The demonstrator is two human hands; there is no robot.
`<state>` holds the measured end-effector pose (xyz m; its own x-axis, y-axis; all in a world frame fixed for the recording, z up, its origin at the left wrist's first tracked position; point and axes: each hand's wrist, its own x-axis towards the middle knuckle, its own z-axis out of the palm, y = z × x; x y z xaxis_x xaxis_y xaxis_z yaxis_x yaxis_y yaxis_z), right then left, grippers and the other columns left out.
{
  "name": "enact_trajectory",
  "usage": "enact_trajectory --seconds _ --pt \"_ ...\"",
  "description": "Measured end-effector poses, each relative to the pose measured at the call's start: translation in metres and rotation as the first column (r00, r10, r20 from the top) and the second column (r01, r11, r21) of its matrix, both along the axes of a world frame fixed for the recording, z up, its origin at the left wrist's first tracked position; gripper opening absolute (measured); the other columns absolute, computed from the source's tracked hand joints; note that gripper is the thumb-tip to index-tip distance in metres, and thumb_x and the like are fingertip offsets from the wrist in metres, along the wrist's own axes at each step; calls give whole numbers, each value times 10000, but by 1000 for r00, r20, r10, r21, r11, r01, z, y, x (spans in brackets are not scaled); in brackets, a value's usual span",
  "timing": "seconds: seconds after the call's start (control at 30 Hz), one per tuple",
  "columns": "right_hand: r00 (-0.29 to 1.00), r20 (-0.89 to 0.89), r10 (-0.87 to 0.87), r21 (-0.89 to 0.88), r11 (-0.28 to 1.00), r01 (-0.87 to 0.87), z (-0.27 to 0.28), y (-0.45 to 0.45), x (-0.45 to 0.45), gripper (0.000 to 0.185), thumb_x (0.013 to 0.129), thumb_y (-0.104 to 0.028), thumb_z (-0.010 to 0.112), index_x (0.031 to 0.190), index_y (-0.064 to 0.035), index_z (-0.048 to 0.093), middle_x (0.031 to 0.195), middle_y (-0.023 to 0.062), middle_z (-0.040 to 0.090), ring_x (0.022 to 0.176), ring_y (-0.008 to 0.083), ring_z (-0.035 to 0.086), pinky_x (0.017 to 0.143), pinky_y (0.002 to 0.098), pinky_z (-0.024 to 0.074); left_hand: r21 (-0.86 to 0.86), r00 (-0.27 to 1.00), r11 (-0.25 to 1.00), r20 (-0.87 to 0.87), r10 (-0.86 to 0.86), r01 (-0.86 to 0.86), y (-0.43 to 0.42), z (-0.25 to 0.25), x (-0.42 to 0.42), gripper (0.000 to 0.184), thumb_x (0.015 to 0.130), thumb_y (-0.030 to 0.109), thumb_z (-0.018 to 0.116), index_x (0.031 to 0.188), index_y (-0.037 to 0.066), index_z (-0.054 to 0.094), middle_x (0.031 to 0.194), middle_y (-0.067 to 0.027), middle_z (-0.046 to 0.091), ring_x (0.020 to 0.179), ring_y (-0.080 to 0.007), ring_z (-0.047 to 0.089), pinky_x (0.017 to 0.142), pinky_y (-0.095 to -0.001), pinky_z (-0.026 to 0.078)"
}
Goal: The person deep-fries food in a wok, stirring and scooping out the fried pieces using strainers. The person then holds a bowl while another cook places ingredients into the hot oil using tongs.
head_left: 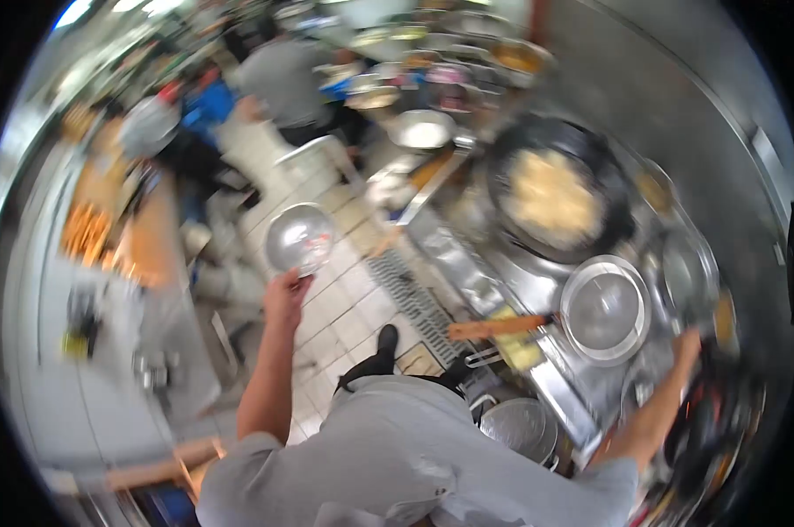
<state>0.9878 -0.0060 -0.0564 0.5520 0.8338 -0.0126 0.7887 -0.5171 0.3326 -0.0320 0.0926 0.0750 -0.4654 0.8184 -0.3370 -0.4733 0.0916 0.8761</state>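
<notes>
My left hand (288,294) is closed on the rim of a round metal bowl (282,237), held out over the tiled floor. Small reddish and white bits show inside the bowl. On the other side, my right hand (688,344) reaches to the far edge of the metal stove counter, beside some containers; blur hides its fingers and anything in them. Between my hands lies a round strainer (603,309) with a wooden handle (500,328). Beyond it, a large black wok (621,198) holds pale yellow food (551,195) in a bubbling liquid.
A drain grate (427,299) runs along the floor by the stove. Below the counter stands a covered pot (518,429). To the left, a worktable (50,351) carries orange pieces (85,233). Two other people (282,83) are farther back, near several bowls.
</notes>
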Motion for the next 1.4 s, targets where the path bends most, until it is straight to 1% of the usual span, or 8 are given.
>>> enact_trajectory --seconds 0.03,0.07,0.17,0.47,0.8,0.9,1.23,1.4 --pt "836 420 352 4 921 -390 -55 -7 62 297 874 -195 524 1050 34 596 1000 221 636 954 357 618 856 466 489 -9 998 999 -16 54 -54 -17 -7 -14 125 867 48 605 887 -63 551 908 -167 597 845 -267 627 871 -406 571" --pt "810 411 418 -422 875 -237 -60 8 74 289 907 -185 506 1087 25 588 1047 221 636 974 352 618 882 443 480 -17 993 993 -5 116 -116 -31 -8 -21 113 862 33 603 883 -67 555 900 -171 600 839 -267 626 835 -396 585" --pt "961 171 218 -416 900 -130 -28 56 43 367 942 -217 478 1181 31 605 1146 174 637 1038 344 622 877 418 501 -66 930 928 7 369 -368 -70 9 -25 101 845 2 621 872 -56 542 877 -172 615 796 -278 652 737 -368 609" --pt "979 35 -201 269 945 185 54 34 -77 402 929 -333 528 1158 -24 645 1110 174 660 967 349 643 797 424 520 -155 619 611 -5 785 -776 -173 -54 -124 130 833 28 631 930 -19 558 840 -109 594 778 -238 623 620 -348 582" --pt "998 -11 57 877 481 -18 113 40 -175 406 928 -363 596 1164 -39 658 1050 164 694 911 323 666 813 384 521 -97 528 520 -86 845 -849 -290 -102 -329 185 830 130 649 943 10 566 808 -94 564 676 -194 596 553 -267 523" --pt "822 -383 422 705 708 -34 89 74 -262 381 937 -235 582 1176 59 620 1057 219 686 963 323 671 844 369 518 18 548 550 -66 834 -835 -327 -171 -442 180 847 168 643 945 45 556 798 -79 549 658 -186 564 581 -298 504" --pt "955 -294 -36 677 697 235 172 3 -514 325 877 -273 629 1080 -25 686 891 191 703 862 336 689 760 410 515 -190 417 397 -78 905 -898 -301 -152 -541 387 943 417 553 934 31 553 715 -81 622 634 -141 585 514 -238 438" --pt "958 -268 -101 721 639 269 137 -100 -584 362 888 -300 625 1025 31 677 879 207 703 840 333 692 749 413 511 -221 601 607 102 793 -763 -265 -139 -548 593 925 564 528 1117 3 533 886 -150 661 654 -204 587 571 -278 480"
